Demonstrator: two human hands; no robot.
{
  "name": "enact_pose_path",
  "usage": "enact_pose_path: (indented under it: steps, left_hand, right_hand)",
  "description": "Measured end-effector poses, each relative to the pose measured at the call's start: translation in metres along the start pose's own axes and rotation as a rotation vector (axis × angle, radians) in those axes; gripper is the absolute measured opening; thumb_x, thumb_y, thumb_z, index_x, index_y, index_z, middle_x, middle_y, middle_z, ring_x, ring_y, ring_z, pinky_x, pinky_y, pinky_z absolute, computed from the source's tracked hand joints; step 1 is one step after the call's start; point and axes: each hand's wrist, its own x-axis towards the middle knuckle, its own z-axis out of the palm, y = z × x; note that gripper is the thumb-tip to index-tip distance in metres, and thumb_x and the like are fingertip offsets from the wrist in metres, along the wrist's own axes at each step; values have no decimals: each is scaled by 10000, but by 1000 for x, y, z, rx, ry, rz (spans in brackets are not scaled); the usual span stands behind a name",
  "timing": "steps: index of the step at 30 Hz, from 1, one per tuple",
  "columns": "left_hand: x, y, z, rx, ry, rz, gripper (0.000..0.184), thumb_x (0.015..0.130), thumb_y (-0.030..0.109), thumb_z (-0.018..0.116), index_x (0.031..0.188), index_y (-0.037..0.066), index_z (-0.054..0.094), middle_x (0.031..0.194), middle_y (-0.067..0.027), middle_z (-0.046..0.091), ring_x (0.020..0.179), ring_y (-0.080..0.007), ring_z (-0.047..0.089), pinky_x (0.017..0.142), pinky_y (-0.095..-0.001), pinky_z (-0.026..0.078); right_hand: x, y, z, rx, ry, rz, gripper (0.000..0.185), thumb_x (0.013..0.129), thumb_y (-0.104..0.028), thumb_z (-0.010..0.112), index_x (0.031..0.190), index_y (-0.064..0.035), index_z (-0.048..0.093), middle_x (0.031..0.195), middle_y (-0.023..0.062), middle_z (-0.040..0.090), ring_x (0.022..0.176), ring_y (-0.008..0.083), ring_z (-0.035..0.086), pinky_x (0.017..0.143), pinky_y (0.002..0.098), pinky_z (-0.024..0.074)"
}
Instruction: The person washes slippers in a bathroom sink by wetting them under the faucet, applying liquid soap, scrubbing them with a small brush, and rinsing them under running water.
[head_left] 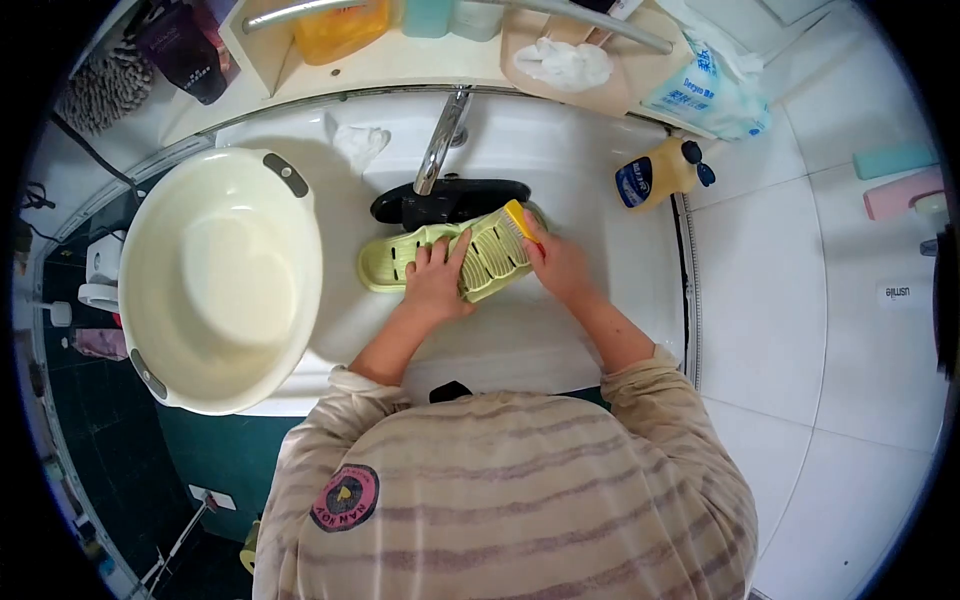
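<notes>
A: In the head view, where's the slipper?
B: The pale green slipper (497, 252) is at the middle of the frame, in the white sink (635, 320), its ridged side facing up. I can't tell whether it is one piece or two overlapping.
A: And the left hand (436, 284)?
B: Left of centre, fingers spread across the slipper, touching it.
A: The right hand (562, 268)?
B: Just right of centre, fingers closed around a yellow brush (516, 219), bristles against the slipper's upper right end.
A: What's around them?
B: Just above the slipper there's a dark oblong thing (487, 197), with the metal faucet (442, 145) reaching down over it from the upper middle. A cream basin (225, 270) fills the left of the frame; a yellow bottle (657, 174) lies at upper right.
</notes>
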Motion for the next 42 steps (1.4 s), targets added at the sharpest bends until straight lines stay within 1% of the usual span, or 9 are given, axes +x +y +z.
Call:
enact_pose_path:
  steps: [6,14,16,18,28,34,37,40,42]
  left_hand:
    - [-16,-8,21,-172,321,15,1096,478,220,870,1387,35,287,1187,-229,392,1131,-415,419,950,-468,399]
    - [-14,-9,18,-304,276,4,1046,483,249,865,1350,4,334,1125,-211,406,958,-416,550,835,-444,495]
    - [-10,-11,17,-309,275,3,1039,486,245,862,1347,-5,336,1121,-209,406,971,-418,548,848,-439,492]
    - [-5,-13,20,-300,120,-106,1049,493,243,866,1352,-20,326,1152,-228,401,1009,-410,535,874,-431,484]
    - [-7,-18,22,-314,269,-18,1060,495,269,826,1365,-43,306,1159,-226,403,1004,-399,547,863,-406,498]
    - [-7,-19,17,-296,194,-20,1041,498,250,814,1365,-38,315,1181,-228,394,995,-382,566,844,-410,511]
    - [-3,-15,14,-327,179,-21,1045,497,251,813,1369,-33,312,1183,-229,400,988,-387,567,845,-412,511]
    - [-4,-19,13,-304,145,-58,1044,500,254,810,1372,-28,310,1180,-233,409,981,-392,570,845,-410,511]
    - [-3,-21,16,-353,154,-60,1043,504,264,809,1378,-16,313,1172,-226,411,996,-386,561,857,-410,503]
  right_hand:
    - [30,12,-3,136,173,-140,391,917,-331,500,1258,-151,562,723,213,613,678,374,615,656,447,501]
    - [25,-22,-21,-13,-51,5,429,923,-329,490,1305,-134,506,785,216,634,706,369,625,681,459,493]
    - [14,-43,-21,225,-242,177,433,923,-295,490,1341,-182,480,746,212,605,700,369,612,651,452,479]
    - [-20,-72,14,205,-268,-84,471,917,-293,484,1375,-192,437,753,205,607,695,365,613,634,453,481]
    - [-24,-43,-9,-118,-101,150,488,933,-252,453,1395,-119,372,833,238,617,718,364,628,651,475,495]
    - [-49,-50,3,209,-144,-286,472,941,-250,466,1401,-201,373,888,244,600,772,407,597,691,473,488]
    - [-12,-3,9,111,13,146,456,931,-254,480,1378,-185,417,862,219,600,764,384,592,678,462,478]
    - [-56,-47,40,191,41,-272,456,918,-145,501,1365,-218,451,774,182,606,705,331,611,611,407,485]
    - [-48,-56,14,215,-55,-214,449,917,-155,510,1361,-207,459,771,179,608,674,319,610,591,391,480]
